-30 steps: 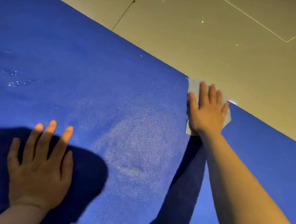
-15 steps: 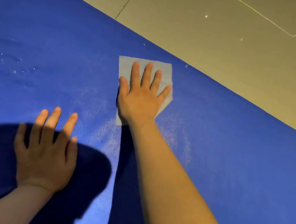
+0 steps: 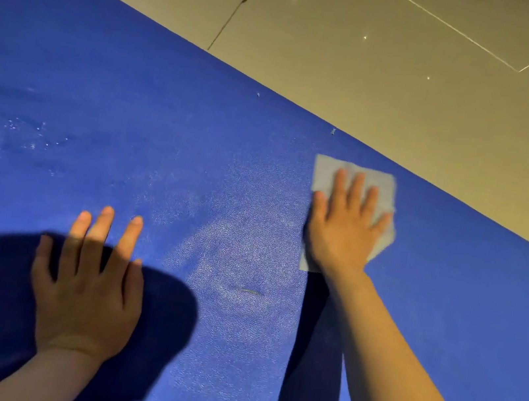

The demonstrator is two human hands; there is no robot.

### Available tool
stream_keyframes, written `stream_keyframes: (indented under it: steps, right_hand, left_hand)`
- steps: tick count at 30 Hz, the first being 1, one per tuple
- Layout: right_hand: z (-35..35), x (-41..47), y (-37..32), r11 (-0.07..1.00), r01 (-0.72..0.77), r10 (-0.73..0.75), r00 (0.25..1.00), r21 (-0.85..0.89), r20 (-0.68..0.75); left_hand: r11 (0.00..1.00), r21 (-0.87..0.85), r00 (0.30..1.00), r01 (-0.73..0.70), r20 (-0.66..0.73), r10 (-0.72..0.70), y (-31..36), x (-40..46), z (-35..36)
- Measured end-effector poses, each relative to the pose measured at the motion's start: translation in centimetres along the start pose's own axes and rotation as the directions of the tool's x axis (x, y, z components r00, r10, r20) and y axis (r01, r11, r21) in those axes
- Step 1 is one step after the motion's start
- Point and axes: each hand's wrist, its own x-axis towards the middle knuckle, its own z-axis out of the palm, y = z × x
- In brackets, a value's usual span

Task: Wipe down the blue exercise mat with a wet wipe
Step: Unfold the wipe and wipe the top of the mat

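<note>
Blue exercise mat (image 3: 193, 161) lies flat on a tiled floor (image 3: 398, 65), filling most of the head view; its far edge runs diagonally from upper left down to lower right, so the long axis appears to run left-right across the person's reach. Right hand (image 3: 343, 228) is extended forward, fingers straight and slightly spread, palm pressing a wet wipe (image 3: 326, 175) flat on the mat; the wipe is not pinched or bunched, only held down by the open palm. Wipe sits close to the far edge but fully on the mat, its corners showing beyond the fingertips and below the wrist on the left. Left hand (image 3: 86, 286) is nearer the body, flat on the mat with fingers straight, holding nothing; judged to be bracing. The two hands are well apart, the right farther out and to the right. Sheen and droplets show at the left (image 3: 21, 130) and a paler damp-looking patch between the hands. Judgement: wiping is in progress; the unwiped run lies to the right of the wipe, along the long axis, within reach of the right hand only.
</note>
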Motion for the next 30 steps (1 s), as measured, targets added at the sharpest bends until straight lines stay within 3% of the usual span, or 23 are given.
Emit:
stream_keyframes:
  steps: [3,5,7,9,11,13,16,18,20,22,24,27,30]
  right_hand:
    - [0.2,0.5,-2.7,0.899,0.437,-0.435,0.899,-0.03,0.048]
    - [-0.6,3.6,-1.9,0.872,0.488,-0.486,0.872,-0.047,0.057]
    - [-1.4,7.2,-0.1,0.948,0.312,-0.312,0.95,-0.064,0.021]
    - [-2.1,9.1,0.6,0.999,0.028,-0.028,0.999,0.028,-0.016]
    - [-1.7,9.5,-1.5,0.973,-0.196,0.197,0.98,0.118,0.001]
    - [-1.2,8.9,-5.4,0.965,-0.234,0.234,0.972,0.118,0.019]
    - [0.3,6.9,-12.5,0.992,0.124,-0.124,0.992,0.028,0.016]
    - [0.7,5.3,-15.3,0.928,0.373,-0.372,0.927,-0.016,0.044]
    - [0.2,5.0,-14.4,0.862,0.506,-0.504,0.86,-0.01,0.084]
    - [-0.3,5.5,-10.9,0.845,0.535,-0.534,0.843,0.003,0.064]
    - [-0.8,6.0,-6.0,0.891,0.454,-0.453,0.891,-0.011,0.026]
    - [-1.9,6.7,1.6,0.987,0.159,-0.159,0.987,-0.015,0.001]
    - [-2.7,6.6,5.9,0.984,-0.168,0.169,0.985,0.06,-0.014]
  left_hand:
    - [1.0,0.006,1.0,0.005,0.027,-0.005,-0.1,0.0,-0.1]
    - [1.0,-0.001,0.999,0.018,0.048,-0.018,0.1,0.1,-0.2]
    - [1.0,0.008,0.998,0.028,0.057,-0.028,0.2,0.1,-0.2]
    - [1.0,0.003,0.998,0.028,0.055,-0.028,0.2,0.2,-0.1]
    - [1.0,0.004,0.999,0.025,0.043,-0.025,0.0,0.1,0.1]
    - [1.0,-0.003,1.0,0.021,0.021,-0.021,0.1,0.0,0.2]
    - [1.0,0.023,1.0,-0.005,-0.013,0.006,0.2,0.0,0.2]
    - [1.0,0.021,1.0,-0.01,-0.005,0.01,0.1,0.1,0.1]
    - [1.0,0.017,1.0,-0.006,0.008,0.005,0.0,0.0,0.0]
    - [1.0,0.003,0.999,0.021,0.025,-0.021,0.1,0.0,-0.1]
    - [1.0,0.006,0.999,0.031,0.034,-0.031,0.2,0.0,-0.1]
    - [1.0,0.006,0.999,0.029,0.037,-0.029,0.1,0.1,-0.1]
    - [0.999,-0.003,0.999,0.032,0.043,-0.031,0.2,0.1,-0.1]
